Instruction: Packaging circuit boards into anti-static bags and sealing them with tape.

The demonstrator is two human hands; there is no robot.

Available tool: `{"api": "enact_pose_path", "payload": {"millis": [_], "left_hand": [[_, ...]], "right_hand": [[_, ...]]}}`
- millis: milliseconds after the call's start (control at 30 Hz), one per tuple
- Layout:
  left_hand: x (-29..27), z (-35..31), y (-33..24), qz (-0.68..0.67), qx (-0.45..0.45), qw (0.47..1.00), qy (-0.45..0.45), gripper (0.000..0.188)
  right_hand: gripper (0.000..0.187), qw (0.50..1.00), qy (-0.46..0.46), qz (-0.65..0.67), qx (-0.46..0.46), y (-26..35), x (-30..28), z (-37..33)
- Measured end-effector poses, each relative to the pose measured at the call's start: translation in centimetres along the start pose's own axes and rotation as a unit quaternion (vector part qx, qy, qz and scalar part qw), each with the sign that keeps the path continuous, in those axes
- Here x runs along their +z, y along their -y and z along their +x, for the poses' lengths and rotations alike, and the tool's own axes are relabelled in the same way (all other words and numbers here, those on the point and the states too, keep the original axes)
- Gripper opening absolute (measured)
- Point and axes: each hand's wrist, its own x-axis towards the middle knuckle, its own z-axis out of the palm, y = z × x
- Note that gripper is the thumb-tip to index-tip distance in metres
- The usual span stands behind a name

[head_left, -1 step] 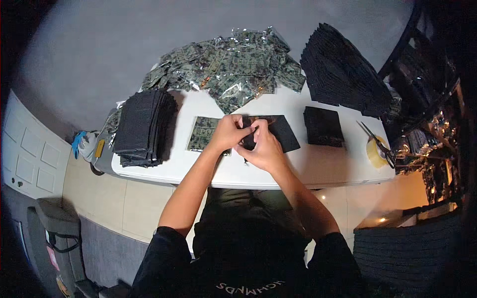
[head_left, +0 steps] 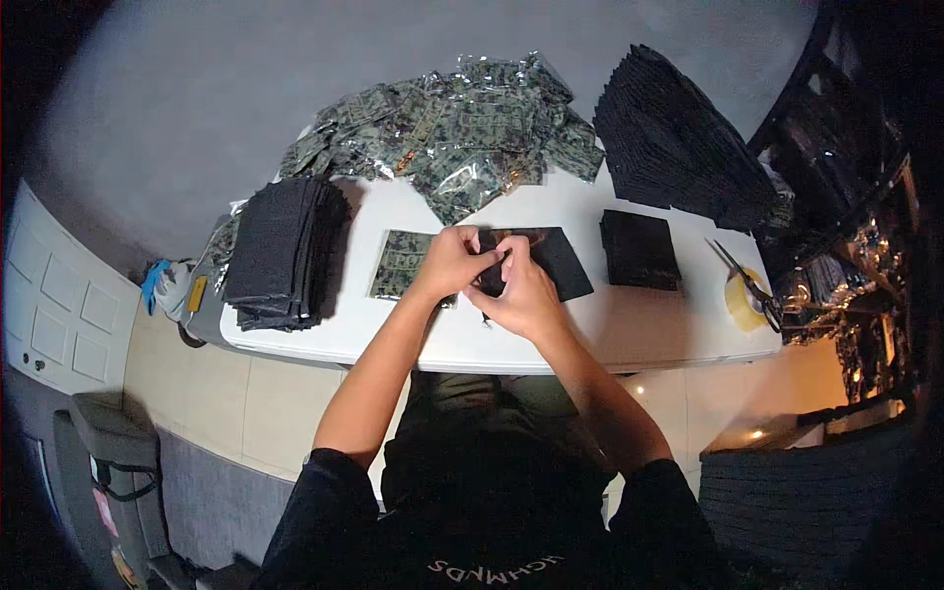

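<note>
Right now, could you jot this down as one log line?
left hand and right hand: close together | nearest: flat black rectangular piece, glossy green camouflage packet | grip: unclear

A white door [head_left: 61, 295] stands left; cream tiled floor [head_left: 197, 398]; amber light [head_left: 818, 369] right, perhaps on shelving [head_left: 909, 221].

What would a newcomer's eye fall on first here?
Probably the shiny heap of camouflage-patterned packets along the far side of the white table. Next, the fanned black stack at far right. At the near middle, the left hand and right hand meet beside a flat black piece.
</note>
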Motion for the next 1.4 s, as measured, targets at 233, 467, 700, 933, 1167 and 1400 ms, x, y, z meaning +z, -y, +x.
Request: {"api": "enact_pose_path", "payload": {"millis": [233, 467, 700, 933, 1167, 1400], "left_hand": [[0.0, -0.1, 1.2, -0.029, 0.007, 1.0, -0.002, 0.031], [0.0, -0.5, 0.1, -0.064, -0.008, 0.998, 0.018, 0.027], [0.0, -0.8, -2.6, -0.086, -0.081, 0.993, 0.016, 0.03], [-0.4, -1.7, -2.3, -0.073, -0.005, 0.993, -0.096, 0.027], [-1.1, -7.0, -6.2, 0.224, 0.181, 0.955, -0.07, 0.023], [-0.7, -8.4, -4.3, 0.3, 0.196, 0.933, -0.029, 0.025]], "right_hand": [[0.069, 0.999, 0.0, 0.031, 0.027, -0.3, -0.2, 0.0], [0.064, 0.997, 0.007, 0.082, 0.008, -2.1, 0.0, 0.0], [0.027, 0.981, -0.006, 0.194, 0.011, -4.2, -0.3, -0.3], [0.011, 0.983, -0.052, 0.176, 0.026, -2.8, -0.7, -0.3], [0.011, 0.983, -0.08, 0.164, 0.031, -2.1, -1.1, -0.4], [0.009, 0.981, -0.109, 0.158, 0.01, -1.7, -0.9, -0.5]]}}
